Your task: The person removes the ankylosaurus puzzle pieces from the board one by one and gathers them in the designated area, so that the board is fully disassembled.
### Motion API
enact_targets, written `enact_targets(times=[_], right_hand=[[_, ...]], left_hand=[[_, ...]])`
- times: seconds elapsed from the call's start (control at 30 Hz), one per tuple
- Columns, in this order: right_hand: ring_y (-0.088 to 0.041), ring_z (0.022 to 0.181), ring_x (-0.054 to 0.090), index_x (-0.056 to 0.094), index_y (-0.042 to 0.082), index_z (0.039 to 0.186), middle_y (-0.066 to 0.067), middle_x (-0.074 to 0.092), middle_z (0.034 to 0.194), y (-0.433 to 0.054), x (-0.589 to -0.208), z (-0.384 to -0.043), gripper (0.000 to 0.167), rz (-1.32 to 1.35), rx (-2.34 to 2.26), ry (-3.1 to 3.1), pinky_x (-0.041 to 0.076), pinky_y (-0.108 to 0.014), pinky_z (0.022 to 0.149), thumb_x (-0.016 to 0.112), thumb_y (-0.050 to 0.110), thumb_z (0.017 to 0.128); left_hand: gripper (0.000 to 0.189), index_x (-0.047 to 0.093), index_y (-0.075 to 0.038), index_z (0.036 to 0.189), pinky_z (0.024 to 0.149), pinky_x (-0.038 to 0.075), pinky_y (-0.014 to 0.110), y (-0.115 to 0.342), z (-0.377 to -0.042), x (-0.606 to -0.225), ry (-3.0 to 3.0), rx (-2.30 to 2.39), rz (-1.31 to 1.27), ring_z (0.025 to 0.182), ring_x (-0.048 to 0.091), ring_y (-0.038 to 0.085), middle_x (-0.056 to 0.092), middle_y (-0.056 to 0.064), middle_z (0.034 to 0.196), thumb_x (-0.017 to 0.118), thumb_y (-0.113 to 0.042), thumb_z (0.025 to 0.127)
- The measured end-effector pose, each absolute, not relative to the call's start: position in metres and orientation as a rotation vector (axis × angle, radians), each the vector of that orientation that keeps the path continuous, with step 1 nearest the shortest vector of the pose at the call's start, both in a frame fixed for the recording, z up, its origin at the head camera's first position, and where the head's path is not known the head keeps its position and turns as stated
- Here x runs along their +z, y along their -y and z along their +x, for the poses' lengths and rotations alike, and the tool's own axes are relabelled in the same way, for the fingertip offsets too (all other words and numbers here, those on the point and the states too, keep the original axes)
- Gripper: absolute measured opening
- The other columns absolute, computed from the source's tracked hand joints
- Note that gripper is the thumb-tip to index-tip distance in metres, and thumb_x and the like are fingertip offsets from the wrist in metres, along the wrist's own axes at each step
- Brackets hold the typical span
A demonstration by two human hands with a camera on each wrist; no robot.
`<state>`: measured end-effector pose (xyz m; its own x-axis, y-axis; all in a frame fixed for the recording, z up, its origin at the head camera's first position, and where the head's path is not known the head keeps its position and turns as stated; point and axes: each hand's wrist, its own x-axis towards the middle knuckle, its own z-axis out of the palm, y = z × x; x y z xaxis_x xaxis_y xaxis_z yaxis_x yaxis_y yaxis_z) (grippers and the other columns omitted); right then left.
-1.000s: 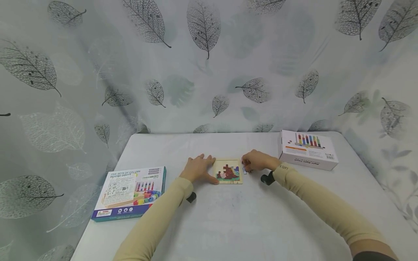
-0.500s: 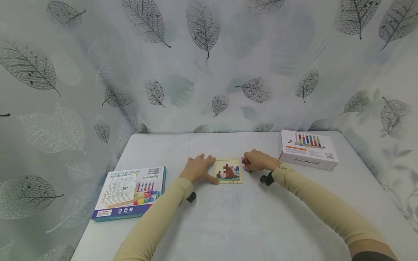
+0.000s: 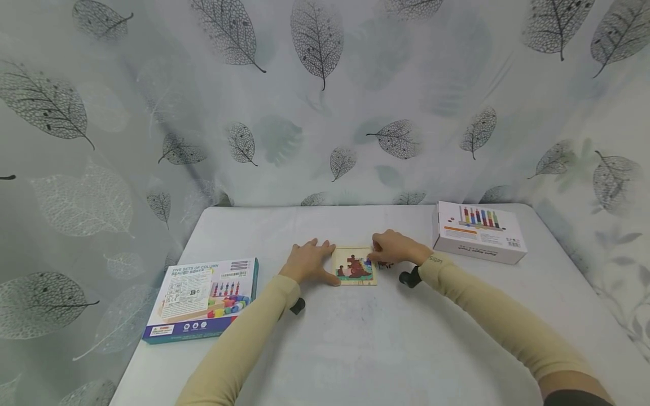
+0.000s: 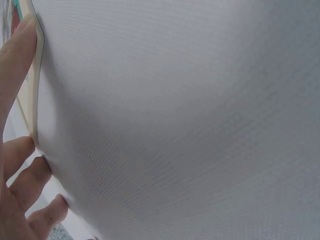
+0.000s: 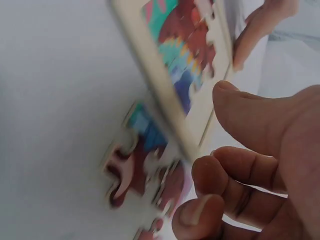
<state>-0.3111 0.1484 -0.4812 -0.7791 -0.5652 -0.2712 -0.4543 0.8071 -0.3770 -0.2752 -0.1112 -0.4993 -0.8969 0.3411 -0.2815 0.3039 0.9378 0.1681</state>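
Note:
A jigsaw board with a pale wooden rim lies on the white table, part of its animal picture filled at the lower right. My left hand is spread against its left side, thumb on the near corner and fingertips by the left edge. Over the board's right edge is my right hand, fingers bent loosely. In the right wrist view its thumb and fingertips stand apart, with no piece visible between them. Several loose jigsaw pieces lie beside the rim beneath that hand; in the head view it mostly covers them.
A flat box of beaded columns lies at the left of the table, near the left forearm. Behind the right hand stands a white box with a coloured bead picture. A leaf-patterned curtain hangs beyond the far edge.
My right hand has moved left from the loose pieces to the board's right edge, its fingertips now over the rim. The left hand and the board have stayed in place.

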Motion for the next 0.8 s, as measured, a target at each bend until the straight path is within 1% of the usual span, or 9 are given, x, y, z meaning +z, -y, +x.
enact_targets(times=[0.07, 0.2, 0.3, 0.37, 0.43, 0.53, 0.67, 0.8], right_hand=[[-0.012, 0.061, 0.051, 0.06, 0.009, 0.091, -0.003, 0.062, 0.077, -0.142, -0.481, -0.311, 0.027, -0.788, -0.426, -2.613, 0.04, -0.024, 0.056, 0.067, 0.035, 0.096], [-0.013, 0.063, 0.057, 0.063, 0.007, 0.103, -0.008, 0.068, 0.092, -0.127, -0.483, -0.31, 0.031, -0.79, -0.399, -2.582, 0.046, -0.025, 0.055, 0.069, 0.037, 0.095], [-0.015, 0.071, 0.061, 0.063, 0.007, 0.114, -0.011, 0.07, 0.102, -0.116, -0.487, -0.309, 0.038, -0.773, -0.366, -2.56, 0.05, -0.027, 0.06, 0.07, 0.038, 0.094], [-0.016, 0.077, 0.06, 0.061, 0.006, 0.122, -0.012, 0.069, 0.105, -0.109, -0.49, -0.308, 0.043, -0.771, -0.353, -2.552, 0.051, -0.029, 0.065, 0.071, 0.037, 0.094], [-0.016, 0.08, 0.059, 0.058, 0.006, 0.126, -0.009, 0.067, 0.103, -0.104, -0.492, -0.306, 0.046, -0.768, -0.332, -2.542, 0.05, -0.03, 0.07, 0.071, 0.036, 0.093], [-0.016, 0.08, 0.057, 0.056, 0.007, 0.123, -0.006, 0.065, 0.098, -0.098, -0.493, -0.302, 0.044, -0.773, -0.32, -2.528, 0.048, -0.03, 0.07, 0.074, 0.032, 0.092], [-0.015, 0.078, 0.055, 0.055, 0.011, 0.111, -0.003, 0.062, 0.093, -0.095, -0.494, -0.3, 0.034, -0.784, -0.295, -2.538, 0.047, -0.029, 0.069, 0.075, 0.028, 0.091], [-0.015, 0.078, 0.055, 0.052, 0.012, 0.11, -0.003, 0.062, 0.093, -0.094, -0.497, -0.3, 0.033, -0.775, -0.297, -2.557, 0.048, -0.03, 0.07, 0.075, 0.027, 0.091]], left_hand=[[0.103, 0.038, -0.03, 0.156, 0.118, 0.03, 0.067, 0.112, -0.276, -0.499, -2.784, 0.171, 0.471, 0.155, 0.029, 0.028, 0.037, -0.002, 0.164, 0.079, -0.07, 0.07], [0.103, 0.038, -0.03, 0.156, 0.118, 0.03, 0.067, 0.112, -0.276, -0.5, -2.783, 0.178, 0.47, 0.155, 0.03, 0.029, 0.037, -0.002, 0.163, 0.079, -0.069, 0.07], [0.102, 0.038, -0.03, 0.156, 0.117, 0.031, 0.066, 0.113, -0.275, -0.5, -2.784, 0.182, 0.475, 0.155, 0.03, 0.029, 0.037, -0.002, 0.163, 0.078, -0.069, 0.071], [0.102, 0.038, -0.031, 0.156, 0.117, 0.031, 0.066, 0.112, -0.275, -0.5, -2.786, 0.186, 0.477, 0.155, 0.03, 0.029, 0.037, -0.002, 0.163, 0.079, -0.069, 0.071], [0.101, 0.039, -0.031, 0.156, 0.117, 0.031, 0.066, 0.112, -0.274, -0.5, -2.788, 0.191, 0.477, 0.155, 0.03, 0.028, 0.037, -0.001, 0.163, 0.079, -0.069, 0.071], [0.1, 0.038, -0.031, 0.156, 0.117, 0.031, 0.066, 0.112, -0.274, -0.5, -2.789, 0.191, 0.478, 0.155, 0.03, 0.028, 0.038, -0.001, 0.163, 0.079, -0.068, 0.072], [0.1, 0.039, -0.03, 0.155, 0.117, 0.032, 0.067, 0.111, -0.274, -0.499, -2.794, 0.188, 0.486, 0.154, 0.031, 0.029, 0.038, 0.0, 0.163, 0.078, -0.069, 0.072], [0.1, 0.039, -0.03, 0.155, 0.117, 0.032, 0.066, 0.111, -0.274, -0.499, -2.794, 0.184, 0.488, 0.154, 0.031, 0.029, 0.038, 0.0, 0.163, 0.078, -0.069, 0.072]])
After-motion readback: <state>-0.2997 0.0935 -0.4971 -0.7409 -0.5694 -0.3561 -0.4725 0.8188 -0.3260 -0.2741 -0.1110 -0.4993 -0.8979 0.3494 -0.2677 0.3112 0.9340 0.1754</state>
